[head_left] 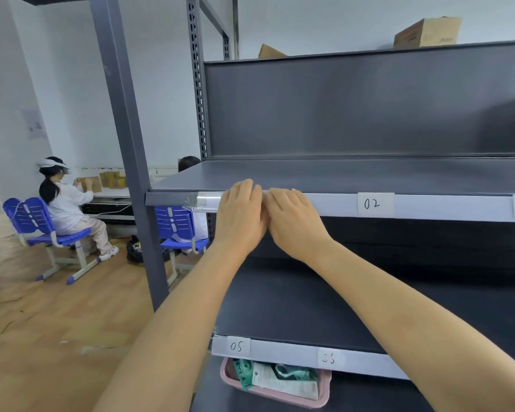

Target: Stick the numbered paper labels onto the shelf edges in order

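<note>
Hands (pixel 268 215) flat, pressing shelf edge (pixel 428 205); label 02 (pixel 375 204) right; pink tray (pixel 324 396) below.

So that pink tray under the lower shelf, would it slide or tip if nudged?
The pink tray looks like thin plastic, so probably light and easy to slide. Its load of packets seems flat and small, adding little weight. It is shallow and wide, so tipping seems unlikely.
</note>
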{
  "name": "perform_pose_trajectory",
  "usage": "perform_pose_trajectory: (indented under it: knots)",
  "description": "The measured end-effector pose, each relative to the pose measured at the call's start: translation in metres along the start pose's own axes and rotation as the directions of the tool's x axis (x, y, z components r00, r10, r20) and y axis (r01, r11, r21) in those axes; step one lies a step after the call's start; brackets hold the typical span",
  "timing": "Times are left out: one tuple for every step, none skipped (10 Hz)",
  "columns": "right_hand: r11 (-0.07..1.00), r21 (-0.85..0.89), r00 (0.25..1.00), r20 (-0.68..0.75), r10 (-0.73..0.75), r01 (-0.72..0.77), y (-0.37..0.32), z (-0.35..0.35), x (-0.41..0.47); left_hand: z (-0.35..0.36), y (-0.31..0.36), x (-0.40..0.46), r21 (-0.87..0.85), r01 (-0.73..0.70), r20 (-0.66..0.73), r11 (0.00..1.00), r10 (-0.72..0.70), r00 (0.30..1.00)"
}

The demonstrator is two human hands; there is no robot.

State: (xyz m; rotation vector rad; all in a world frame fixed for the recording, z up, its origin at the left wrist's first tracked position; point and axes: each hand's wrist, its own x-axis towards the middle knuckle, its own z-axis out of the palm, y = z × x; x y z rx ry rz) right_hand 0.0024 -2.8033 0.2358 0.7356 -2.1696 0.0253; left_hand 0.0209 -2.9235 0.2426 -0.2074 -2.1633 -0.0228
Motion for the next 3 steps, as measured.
perform_pose_trajectory:
  knots:
    - [0.990,0.104,0.996,0.021,0.092,-0.094,0.009,-0.008,-0.019,0.003,0.016,-0.004,-0.026,-0.121,-0.022,0.992,0.120,0.993]
    - [0.970,0.106,0.973,0.107,0.206,-0.217,0.019,-0.030,-0.043,0.009,0.035,-0.013,-0.071,-0.224,-0.051,0.972,0.221,0.974]
    - [0.965,0.032,0.954,0.161,0.251,-0.260,0.035,-0.046,-0.069,0.010,0.058,-0.022,-0.097,-0.274,-0.050,0.957,0.270,0.962]
